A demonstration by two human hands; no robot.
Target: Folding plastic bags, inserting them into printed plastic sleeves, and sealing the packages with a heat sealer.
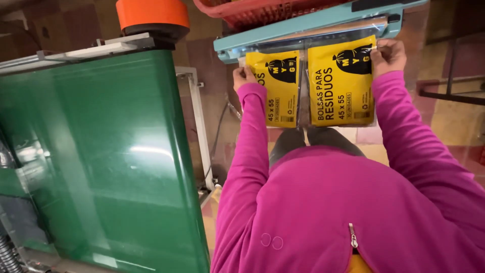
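Two yellow packets with black print, side by side in a clear plastic bag (pixel 303 96), hang from under the bar of a light blue heat sealer (pixel 303 25). My left hand (pixel 244 76) grips the bag's upper left corner beside the left yellow packet (pixel 277 88). My right hand (pixel 388 54) pinches the upper right corner next to the right yellow packet (pixel 341 83). Both arms wear magenta sleeves. The bag's top edge is tucked into the sealer.
A wide green conveyor belt (pixel 101 162) fills the left side, with a white metal frame (pixel 199 126) along its edge. An orange roll (pixel 151 15) sits above it. A red basket (pixel 262 10) rests behind the sealer. A black rack (pixel 454 76) stands at right.
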